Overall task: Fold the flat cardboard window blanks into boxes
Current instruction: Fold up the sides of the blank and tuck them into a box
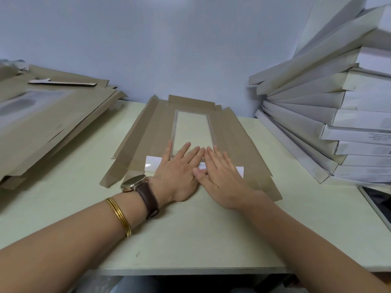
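On the tabletop (190, 240), one blank (232, 144) with its near flap (152, 163) folded.
Left grip (177, 172) and right grip (222, 178) press it flat, fingers straight; other flaps (131, 140) lie unfolded, more blanks (53, 115) piled left, finished boxes (317, 102) right.

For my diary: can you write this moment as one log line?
left hand, right hand: flat, pressing white flap | window blank: flat on table
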`<state>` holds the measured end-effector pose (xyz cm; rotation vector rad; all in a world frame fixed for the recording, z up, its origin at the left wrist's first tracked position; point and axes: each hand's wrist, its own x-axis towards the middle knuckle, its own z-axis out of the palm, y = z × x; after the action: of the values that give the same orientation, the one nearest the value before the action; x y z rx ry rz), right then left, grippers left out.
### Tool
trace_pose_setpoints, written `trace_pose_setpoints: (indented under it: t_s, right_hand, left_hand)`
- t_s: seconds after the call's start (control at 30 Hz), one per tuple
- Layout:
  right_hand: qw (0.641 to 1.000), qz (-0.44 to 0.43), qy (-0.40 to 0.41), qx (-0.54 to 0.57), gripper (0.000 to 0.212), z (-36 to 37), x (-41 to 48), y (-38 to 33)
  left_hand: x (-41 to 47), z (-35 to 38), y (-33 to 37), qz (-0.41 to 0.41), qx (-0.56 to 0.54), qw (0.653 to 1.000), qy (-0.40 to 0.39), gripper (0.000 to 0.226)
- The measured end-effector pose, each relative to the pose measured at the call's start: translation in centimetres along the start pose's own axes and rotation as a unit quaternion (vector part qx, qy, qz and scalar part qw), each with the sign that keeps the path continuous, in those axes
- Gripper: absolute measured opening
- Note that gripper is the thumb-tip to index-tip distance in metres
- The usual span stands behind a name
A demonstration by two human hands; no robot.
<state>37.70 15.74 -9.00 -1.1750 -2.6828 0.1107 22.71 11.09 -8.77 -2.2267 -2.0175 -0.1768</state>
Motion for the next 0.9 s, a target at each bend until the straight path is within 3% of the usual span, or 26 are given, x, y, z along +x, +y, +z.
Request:
trace_pose_setpoints:
  t_s: [0.1, 0.27, 0.47, 0.9]
  right_hand:
    - [0.998, 0.019, -0.050, 0.028, 0.086, 0.0, 0.6, -0.1]
    - [0.990, 0.038, -0.122, 0.050, 0.082, 0.0, 1.3, -0.2]
    - [0.988, 0.037, -0.146, 0.044, 0.083, -0.1, 1.3, 0.3]
    - [0.982, 0.068, -0.176, -0.003, 0.080, -1.5, -0.5, 4.7]
  left_hand:
    - [0.2, 0.3, -0.2, -0.007, -0.011, 1.000, -0.022, 0.060]
    - [0.6, 0.5, -0.3, -0.015, -0.047, 0.995, -0.085, 0.059]
    - [0.9, 0.4, -1.1, -0.001, -0.060, 0.991, -0.117, 0.057]
    - [-0.7, -0.7, -4.8, -0.057, -0.055, 0.984, -0.158, 0.059]
